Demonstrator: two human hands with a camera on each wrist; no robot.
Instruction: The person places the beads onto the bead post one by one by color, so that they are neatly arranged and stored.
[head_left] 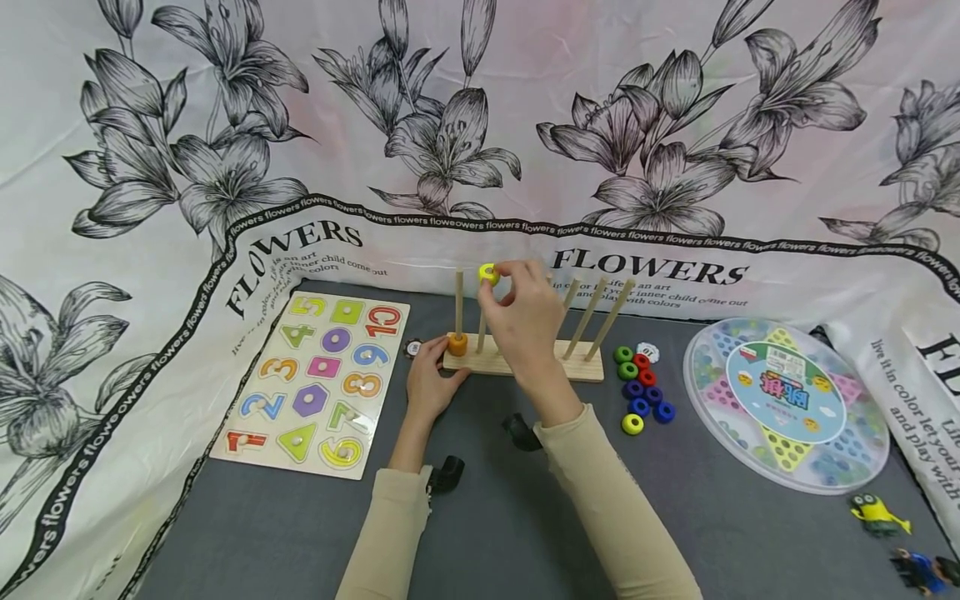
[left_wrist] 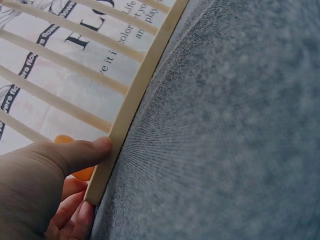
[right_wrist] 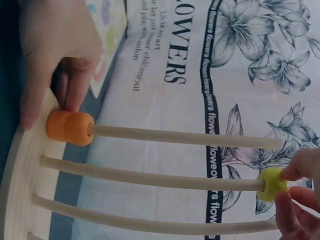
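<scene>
A wooden peg stand (head_left: 585, 365) has a row of upright pegs. My left hand (head_left: 430, 382) grips its left end, thumb on the front edge and fingers behind, as the left wrist view shows. Two orange rings (right_wrist: 70, 127) sit stacked at the foot of the leftmost peg. My right hand (head_left: 531, 321) pinches a yellow ring (right_wrist: 272, 183) between thumb and fingers at the top of the second peg. In the right wrist view the peg's tip meets the ring; how far it goes inside is hidden. The right hand hides part of the middle pegs in the head view.
Loose green, red, blue and yellow rings (head_left: 633, 424) lie right of the stand. A number-and-shape puzzle board (head_left: 311, 383) lies left. A round Chinese checkers box (head_left: 787, 404) and small toy figures (head_left: 877, 514) are at right. Behind hangs a flower-printed cloth (head_left: 517, 192).
</scene>
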